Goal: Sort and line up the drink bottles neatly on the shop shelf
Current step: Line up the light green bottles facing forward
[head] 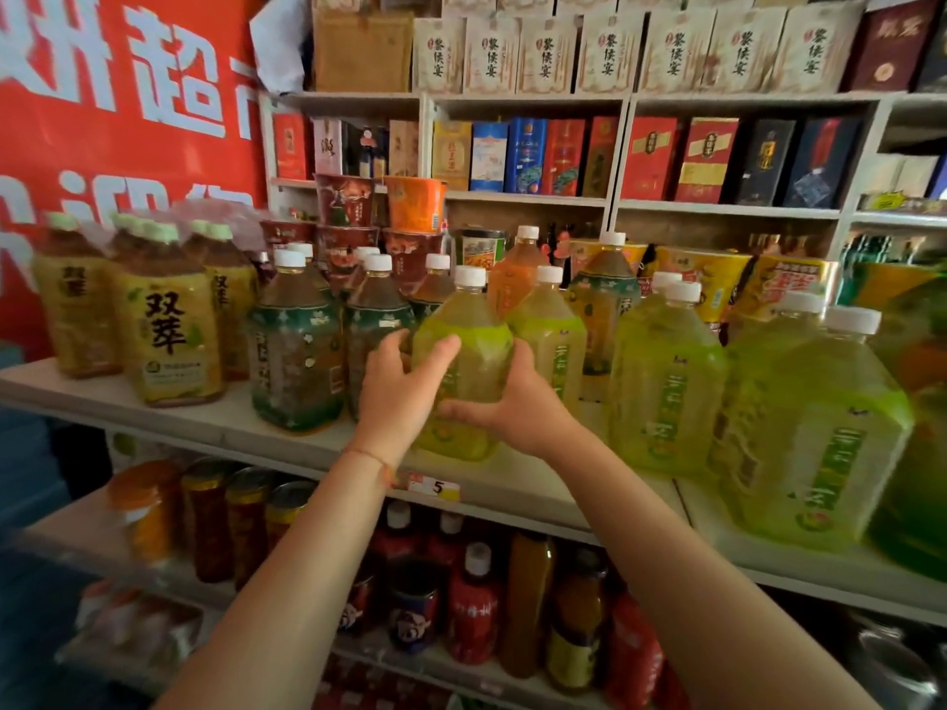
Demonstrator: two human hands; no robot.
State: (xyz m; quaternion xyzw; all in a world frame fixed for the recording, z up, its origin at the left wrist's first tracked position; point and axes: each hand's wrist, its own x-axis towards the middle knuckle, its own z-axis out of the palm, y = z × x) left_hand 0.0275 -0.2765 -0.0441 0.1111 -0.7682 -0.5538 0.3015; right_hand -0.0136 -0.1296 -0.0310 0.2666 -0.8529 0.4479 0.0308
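Left hand (397, 386): raised on a bare forearm, thumb and fingers (392, 345) curled round the left side of the green bottle (464, 361); thin red cord at the wrist. Right hand (517, 402): bare forearm, palm cupping the bottle's right side, fingers wrapped low across its front.

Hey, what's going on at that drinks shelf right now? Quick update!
Left hand and right hand both grip one light green bottle at the shelf front. Dark green bottles close on its left, more light green bottles right.
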